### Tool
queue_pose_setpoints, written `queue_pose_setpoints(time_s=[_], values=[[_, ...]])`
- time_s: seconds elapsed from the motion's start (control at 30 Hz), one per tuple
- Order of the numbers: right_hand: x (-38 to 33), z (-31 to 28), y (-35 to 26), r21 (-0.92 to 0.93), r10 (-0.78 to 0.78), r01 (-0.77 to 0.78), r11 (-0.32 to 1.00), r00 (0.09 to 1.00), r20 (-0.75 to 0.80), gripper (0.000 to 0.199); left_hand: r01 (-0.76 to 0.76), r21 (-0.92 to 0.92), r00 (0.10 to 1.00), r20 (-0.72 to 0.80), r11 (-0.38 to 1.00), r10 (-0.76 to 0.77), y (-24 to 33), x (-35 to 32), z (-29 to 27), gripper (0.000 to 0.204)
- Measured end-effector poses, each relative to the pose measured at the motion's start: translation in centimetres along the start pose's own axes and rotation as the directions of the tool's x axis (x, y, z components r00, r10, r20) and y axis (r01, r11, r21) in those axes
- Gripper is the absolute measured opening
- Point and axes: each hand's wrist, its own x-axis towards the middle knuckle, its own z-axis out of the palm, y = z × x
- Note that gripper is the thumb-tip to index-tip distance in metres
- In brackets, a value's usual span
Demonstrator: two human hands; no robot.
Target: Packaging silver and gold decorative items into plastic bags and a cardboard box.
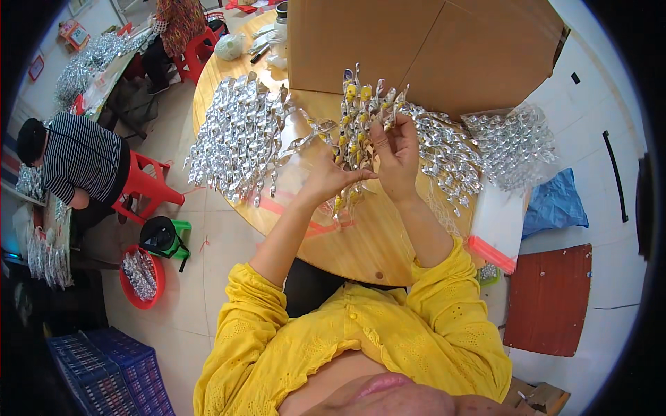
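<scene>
Over the middle of the round wooden table I hold up a bundle of twisted silver foil strips (356,121) with yellow printed patches. My left hand (327,175) grips its lower left side, thumb reaching across toward my right hand. On the other side my right hand (397,154) is closed, with fingertips pinching the bundle's upper right strips. A wide pile of silver foil twists (236,132) lies left of my hands. Behind and right of my right hand spreads another pile of foil twists (447,152).
A large cardboard box (416,52) stands at the table's (333,260) far side. A clear bag of silver pieces (513,145) lies at the right, above a white box (498,222). Two other people work at tables on the left, near a red basin (159,277) and blue crates (114,374).
</scene>
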Motion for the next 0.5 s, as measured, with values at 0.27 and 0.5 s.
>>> queue_pose_setpoints(time_s=[0.27,0.5], values=[[-0.42,0.32,0.70,0.070,-0.123,0.124,0.990,0.992,-0.021,0.017,-0.037,-0.116,0.999,-0.022,0.993,0.035,0.70,-0.30,-0.11,0.055],[-0.46,0.16,0.31,0.242,-0.079,0.077,0.967,0.997,0.001,0.021,-0.032,-0.078,0.999,0.011,0.996,0.033,0.15,-0.11,0.07,0.053]])
